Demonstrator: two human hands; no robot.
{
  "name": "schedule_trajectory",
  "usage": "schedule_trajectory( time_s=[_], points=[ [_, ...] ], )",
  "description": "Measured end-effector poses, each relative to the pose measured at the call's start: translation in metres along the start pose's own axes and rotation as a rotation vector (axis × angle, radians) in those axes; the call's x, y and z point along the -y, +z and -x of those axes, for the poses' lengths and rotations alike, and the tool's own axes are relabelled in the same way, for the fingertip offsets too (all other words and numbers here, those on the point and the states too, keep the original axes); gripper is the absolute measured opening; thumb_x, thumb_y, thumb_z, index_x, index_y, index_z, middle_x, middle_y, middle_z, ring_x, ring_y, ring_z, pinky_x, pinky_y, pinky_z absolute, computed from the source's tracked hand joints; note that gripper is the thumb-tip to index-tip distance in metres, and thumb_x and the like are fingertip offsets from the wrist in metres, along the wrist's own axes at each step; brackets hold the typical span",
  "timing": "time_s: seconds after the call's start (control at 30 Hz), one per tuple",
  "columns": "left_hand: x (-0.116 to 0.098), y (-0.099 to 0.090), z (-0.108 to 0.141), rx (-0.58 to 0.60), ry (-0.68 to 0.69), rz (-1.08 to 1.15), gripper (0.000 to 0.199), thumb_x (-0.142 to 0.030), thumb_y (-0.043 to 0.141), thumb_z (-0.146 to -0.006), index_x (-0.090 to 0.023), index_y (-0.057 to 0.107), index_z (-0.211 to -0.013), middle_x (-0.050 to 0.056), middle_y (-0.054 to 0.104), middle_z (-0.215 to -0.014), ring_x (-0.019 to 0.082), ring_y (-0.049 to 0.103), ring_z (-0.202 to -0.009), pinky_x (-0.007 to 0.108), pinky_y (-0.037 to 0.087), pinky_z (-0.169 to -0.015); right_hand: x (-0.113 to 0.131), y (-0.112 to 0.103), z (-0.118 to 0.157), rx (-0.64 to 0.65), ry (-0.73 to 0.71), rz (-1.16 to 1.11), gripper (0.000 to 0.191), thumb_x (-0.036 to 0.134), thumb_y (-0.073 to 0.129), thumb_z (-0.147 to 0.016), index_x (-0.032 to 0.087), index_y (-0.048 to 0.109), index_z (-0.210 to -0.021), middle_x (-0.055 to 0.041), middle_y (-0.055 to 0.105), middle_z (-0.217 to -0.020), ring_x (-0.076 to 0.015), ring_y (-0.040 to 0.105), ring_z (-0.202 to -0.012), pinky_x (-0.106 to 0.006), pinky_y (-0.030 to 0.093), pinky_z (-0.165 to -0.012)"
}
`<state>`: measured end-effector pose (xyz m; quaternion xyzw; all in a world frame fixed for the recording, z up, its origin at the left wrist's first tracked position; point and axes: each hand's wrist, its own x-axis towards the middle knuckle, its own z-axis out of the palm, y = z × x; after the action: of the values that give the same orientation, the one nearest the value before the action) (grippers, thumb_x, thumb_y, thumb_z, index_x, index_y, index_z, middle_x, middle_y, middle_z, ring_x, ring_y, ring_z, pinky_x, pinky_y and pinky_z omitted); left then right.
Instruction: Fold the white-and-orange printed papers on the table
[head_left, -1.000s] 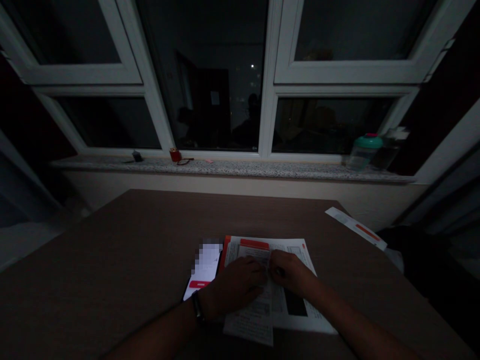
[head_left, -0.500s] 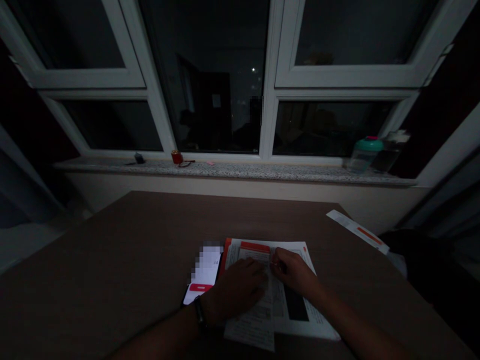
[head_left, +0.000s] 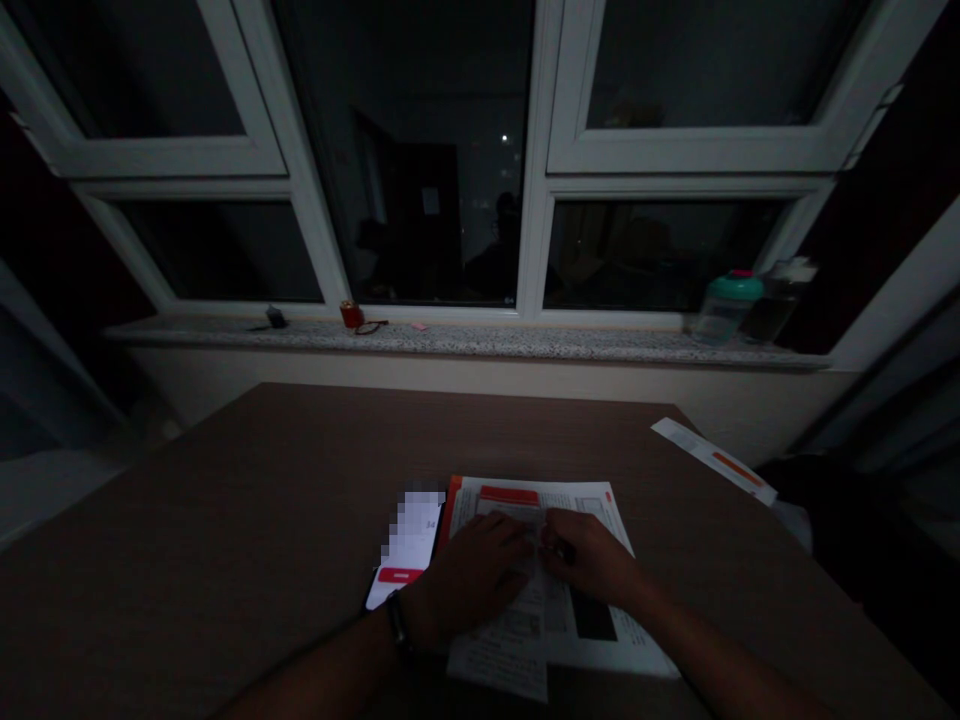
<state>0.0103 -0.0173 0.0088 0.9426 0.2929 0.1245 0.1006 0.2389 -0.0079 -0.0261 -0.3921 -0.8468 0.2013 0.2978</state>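
Observation:
A printed sheet with an orange left edge (head_left: 592, 650) lies on the table in front of me. On top of it is a narrower printed slip (head_left: 499, 670) with a red band at its head, its lower end reaching past the sheet. My left hand (head_left: 480, 570) rests flat across the slip, fingers stretched out, a dark band at the wrist. Close beside those fingertips, my right hand (head_left: 589, 555) is closed at the slip's right edge. Something small and dark shows within its curled fingers, too dim to name. A lit phone (head_left: 409, 540) lies left of the sheet.
A long paper strip (head_left: 712, 460) sits at the table's right edge. Along the granite windowsill (head_left: 480, 340) stand a small red jar (head_left: 350, 315), a dark little object (head_left: 275, 317) and a teal-lidded bottle (head_left: 727, 305) beside another clear bottle (head_left: 780, 300).
My right hand has slid a little toward me along the slip's edge. The left hand stays pressed in the same spot, and the papers have hardly shifted.

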Motion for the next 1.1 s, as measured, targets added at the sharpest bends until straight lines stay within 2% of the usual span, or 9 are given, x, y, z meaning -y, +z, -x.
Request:
schedule_trajectory(
  time_s=[0.13,0.2,0.3,0.43,0.53,0.7,0.8,0.97,1.1],
  points=[
    [0.000,-0.002,0.000,0.013,0.038,-0.003,0.011,-0.023,0.060,-0.092,-0.020,0.059,-0.102,0.005,0.060,-0.107,0.024,0.053,-0.103,0.037,0.043,-0.094,-0.001,0.000,-0.001,-0.093,0.063,-0.008,0.016,0.008,0.054,-0.076,0.022,0.048,-0.075,0.0027,0.055,-0.071,-0.0134,0.053,-0.064,-0.022,0.039,-0.060],
    [-0.001,-0.001,-0.001,0.015,0.058,-0.008,0.003,-0.021,0.057,-0.093,-0.019,0.059,-0.094,0.005,0.061,-0.103,0.022,0.054,-0.100,0.037,0.043,-0.094,0.000,-0.001,-0.001,-0.100,0.069,-0.011,0.015,0.009,0.055,-0.077,0.022,0.048,-0.074,0.0028,0.055,-0.071,-0.0135,0.054,-0.064,-0.023,0.039,-0.060],
    [0.000,0.001,-0.001,0.007,0.087,-0.022,0.006,-0.020,0.055,-0.094,-0.019,0.059,-0.089,0.004,0.061,-0.101,0.022,0.055,-0.097,0.036,0.043,-0.092,0.001,-0.001,0.000,-0.046,0.018,-0.015,0.016,0.006,0.056,-0.075,0.022,0.051,-0.076,0.0026,0.056,-0.073,-0.0132,0.054,-0.064,-0.022,0.039,-0.060],
    [0.002,0.004,-0.001,-0.022,0.096,-0.037,0.004,-0.019,0.055,-0.093,-0.019,0.059,-0.092,0.005,0.061,-0.106,0.022,0.055,-0.100,0.036,0.044,-0.091,0.001,0.001,0.000,0.008,-0.057,-0.006,0.019,0.003,0.055,-0.073,0.022,0.052,-0.077,0.0013,0.058,-0.077,-0.0142,0.055,-0.069,-0.023,0.039,-0.063],
    [0.001,0.005,-0.001,-0.028,0.084,-0.043,0.003,-0.018,0.056,-0.093,-0.019,0.058,-0.091,0.005,0.060,-0.104,0.022,0.055,-0.099,0.036,0.043,-0.092,-0.002,0.004,-0.004,-0.036,-0.058,0.009,0.019,0.004,0.052,-0.077,0.022,0.049,-0.073,0.0004,0.056,-0.077,-0.0153,0.056,-0.072,-0.024,0.040,-0.066],
    [-0.001,0.003,-0.003,-0.009,0.077,-0.045,0.004,-0.018,0.056,-0.094,-0.019,0.057,-0.090,0.005,0.059,-0.102,0.022,0.055,-0.098,0.036,0.044,-0.090,-0.004,0.004,-0.011,-0.141,0.069,0.064,0.021,0.006,0.049,-0.083,0.022,0.043,-0.071,0.0010,0.053,-0.072,-0.0155,0.053,-0.069,-0.025,0.038,-0.065],
    [-0.001,0.003,-0.002,-0.008,0.054,-0.030,0.003,-0.017,0.058,-0.092,-0.020,0.058,-0.095,0.005,0.059,-0.106,0.022,0.055,-0.100,0.036,0.045,-0.091,-0.002,0.002,-0.012,-0.161,0.132,0.050,0.021,0.008,0.050,-0.083,0.022,0.042,-0.071,0.0019,0.053,-0.071,-0.0150,0.053,-0.067,-0.024,0.037,-0.063],
    [0.000,0.004,0.001,-0.054,0.048,0.030,0.032,-0.016,0.061,-0.089,-0.022,0.055,-0.120,0.006,0.054,-0.132,0.026,0.048,-0.120,0.041,0.039,-0.103,-0.003,0.002,-0.010,-0.162,0.208,0.005,0.016,0.013,0.054,-0.083,0.022,0.045,-0.074,0.0030,0.055,-0.069,-0.0143,0.053,-0.062,-0.023,0.036,-0.059],
    [0.000,0.004,0.001,-0.045,0.046,0.048,0.033,-0.016,0.059,-0.090,-0.023,0.055,-0.122,0.006,0.054,-0.134,0.026,0.047,-0.124,0.044,0.037,-0.106,-0.006,0.002,-0.008,-0.211,0.243,-0.003,0.014,0.016,0.054,-0.084,0.022,0.046,-0.075,0.0035,0.054,-0.066,-0.0142,0.053,-0.060,-0.023,0.036,-0.058]
  ],
)
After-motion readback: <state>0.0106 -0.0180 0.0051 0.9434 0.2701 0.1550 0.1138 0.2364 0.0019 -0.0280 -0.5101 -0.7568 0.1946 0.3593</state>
